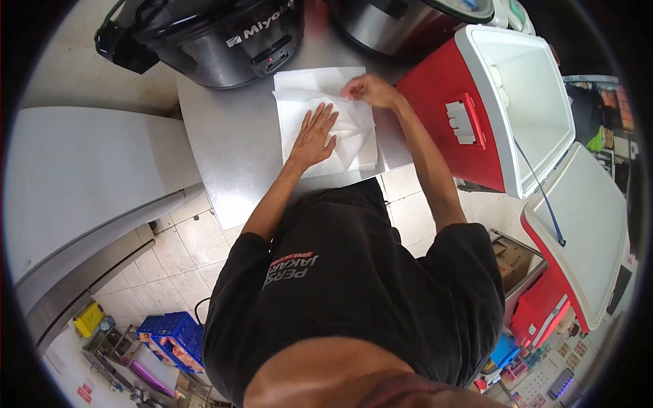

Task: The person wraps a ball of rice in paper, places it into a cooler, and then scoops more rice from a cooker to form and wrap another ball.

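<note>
White paper sheets (292, 88) lie in a stack on the steel table (224, 156), the upper ones creased and partly folded. My left hand (315, 139) rests flat on them, fingers spread, left of the middle. At the stack's upper right edge is my right hand (369, 90), its fingers bent and drawn together against the paper. Whether a sheet is pinched between those fingers is too small to make out.
A black Miyako cooker (224, 51) and another cooker (388, 27) stand at the table's back. The red cooler box (435, 102) is close on the right, its lid (585, 231) hanging open. A white cabinet (102, 170) is at the left.
</note>
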{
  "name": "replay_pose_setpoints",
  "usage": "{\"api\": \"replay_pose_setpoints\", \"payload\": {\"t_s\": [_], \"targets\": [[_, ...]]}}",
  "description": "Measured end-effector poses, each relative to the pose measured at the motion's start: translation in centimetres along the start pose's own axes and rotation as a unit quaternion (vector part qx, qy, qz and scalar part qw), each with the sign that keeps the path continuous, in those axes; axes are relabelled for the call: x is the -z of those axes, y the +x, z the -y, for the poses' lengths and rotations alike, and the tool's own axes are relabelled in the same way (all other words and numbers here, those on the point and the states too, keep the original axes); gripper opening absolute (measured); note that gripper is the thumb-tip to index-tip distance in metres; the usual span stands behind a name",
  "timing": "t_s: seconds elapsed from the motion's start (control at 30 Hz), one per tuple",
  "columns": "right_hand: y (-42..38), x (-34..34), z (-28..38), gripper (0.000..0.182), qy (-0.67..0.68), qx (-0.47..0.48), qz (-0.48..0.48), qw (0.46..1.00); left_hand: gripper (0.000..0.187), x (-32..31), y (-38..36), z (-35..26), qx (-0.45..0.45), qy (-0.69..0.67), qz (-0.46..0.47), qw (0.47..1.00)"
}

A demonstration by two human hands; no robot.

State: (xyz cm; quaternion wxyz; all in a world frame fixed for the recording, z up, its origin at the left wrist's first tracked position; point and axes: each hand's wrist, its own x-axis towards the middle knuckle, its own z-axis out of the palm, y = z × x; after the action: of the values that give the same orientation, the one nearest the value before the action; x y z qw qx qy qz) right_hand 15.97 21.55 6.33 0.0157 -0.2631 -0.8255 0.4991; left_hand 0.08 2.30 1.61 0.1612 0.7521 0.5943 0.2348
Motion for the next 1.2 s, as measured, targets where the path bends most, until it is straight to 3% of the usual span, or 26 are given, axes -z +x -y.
{"api": "replay_pose_setpoints", "payload": {"t_s": [0.03, 0.1, 0.17, 0.23, 0.3, 0.4, 0.43, 0.47, 0.5, 0.53, 0.6, 0.63, 0.7, 0.83, 0.87, 0.9, 0.93, 1.0, 1.03, 1.1, 1.13, 1.2], "targets": [[-1.0, -0.7, 0.5, 0.014, -0.002, 0.000, 0.002, 1.000, 0.054, -0.1, 0.1, 0.1, -0.003, -0.016, -0.016, 1.000], [-2.8, -2.1, 1.1, 0.013, -0.148, 0.074, -0.048, 0.985, 0.049, -0.2, 0.3, 0.5, 0.001, -0.042, -0.031, 0.999], [-3.2, -3.4, -0.2, 0.014, -0.162, 0.096, -0.063, 0.980, 0.045, -0.3, 0.7, 1.1, 0.002, -0.068, -0.044, 0.997], [-4.0, -4.1, 0.0, 0.014, -0.175, 0.115, -0.080, 0.975, 0.039, 0.7, 1.1, 1.6, -0.026, -0.057, -0.134, 0.989], [-4.6, -4.3, 1.1, 0.012, -0.208, 0.101, -0.087, 0.969, 0.044, 2.5, 2.1, 2.0, -0.057, 0.067, -0.157, 0.984], [-4.6, -4.4, 0.6, 0.021, -0.239, 0.088, -0.087, 0.963, 0.043, 4.1, 4.4, 4.2, -0.092, 0.173, -0.130, 0.972], [-4.6, -4.7, 0.4, 0.021, -0.238, 0.088, -0.090, 0.963, 0.038, 4.0, 4.7, 5.5, -0.054, 0.133, -0.049, 0.988], [-4.5, -5.0, 0.1, 0.028, -0.260, 0.117, -0.184, 0.940, 0.033, 3.8, 4.8, 6.5, -0.017, 0.092, 0.032, 0.995], [-4.3, -5.2, -0.4, 0.037, -0.280, 0.145, -0.278, 0.907, 0.033, 4.0, 4.8, 6.8, -0.020, 0.095, 0.031, 0.995], [-3.8, -5.8, -1.9, 0.037, -0.281, 0.144, -0.282, 0.906, 0.029, 4.1, 4.7, 6.8, -0.017, 0.089, 0.038, 0.995], [-2.8, -6.4, -3.6, 0.058, -0.077, -0.015, -0.371, 0.925, 0.024, 4.0, 4.3, 6.6, -0.015, 0.082, 0.050, 0.995], [-2.6, -6.2, -3.7, 0.058, -0.076, -0.017, -0.373, 0.924, 0.024, 3.9, 4.2, 6.5, -0.014, 0.059, 0.052, 0.997], [-2.4, -5.4, -4.2, 0.066, -0.004, -0.262, -0.220, 0.940, 0.023, 3.8, 3.9, 6.5, -0.014, 0.036, 0.054, 0.998], [-2.7, -4.6, -4.2, 0.071, -0.006, -0.323, -0.136, 0.936, 0.025, 3.8, 3.4, 6.5, -0.010, 0.016, 0.046, 0.999], [-3.2, -5.2, -3.9, 0.065, -0.149, -0.211, -0.270, 0.928, 0.025, 4.0, 3.4, 6.5, -0.007, 0.006, 0.041, 0.999], [-3.6, -5.3, -2.9, 0.059, -0.285, -0.086, -0.390, 0.871, 0.025, 4.0, 3.5, 6.6, -0.006, 0.006, 0.039, 0.999], [-3.7, -5.1, -1.1, 0.059, -0.286, -0.084, -0.389, 0.871, 0.024, 3.9, 3.5, 6.7, -0.026, 0.010, 0.039, 0.999], [-3.3, -4.9, 2.5, 0.043, -0.277, 0.083, -0.331, 0.898, 0.023, 3.8, 3.4, 6.9, -0.044, 0.012, 0.041, 0.998], [-2.7, -5.2, 2.4, 0.043, -0.275, 0.082, -0.330, 0.899, 0.023, 3.8, 3.5, 6.9, -0.066, 0.009, 0.034, 0.997], [-1.5, -5.5, 1.6, 0.023, -0.316, 0.126, -0.161, 0.926, 0.024, 3.7, 3.3, 6.9, -0.092, 0.005, 0.031, 0.995], [-1.1, -5.6, 1.2, 0.022, -0.340, 0.064, -0.117, 0.931, 0.023, 3.7, 3.3, 6.9, -0.086, 0.001, 0.027, 0.996], [-1.5, -5.9, 0.3, 0.021, -0.348, 0.098, -0.131, 0.923, 0.023, 3.7, 2.7, 7.1, -0.076, -0.002, 0.022, 0.997]]}}
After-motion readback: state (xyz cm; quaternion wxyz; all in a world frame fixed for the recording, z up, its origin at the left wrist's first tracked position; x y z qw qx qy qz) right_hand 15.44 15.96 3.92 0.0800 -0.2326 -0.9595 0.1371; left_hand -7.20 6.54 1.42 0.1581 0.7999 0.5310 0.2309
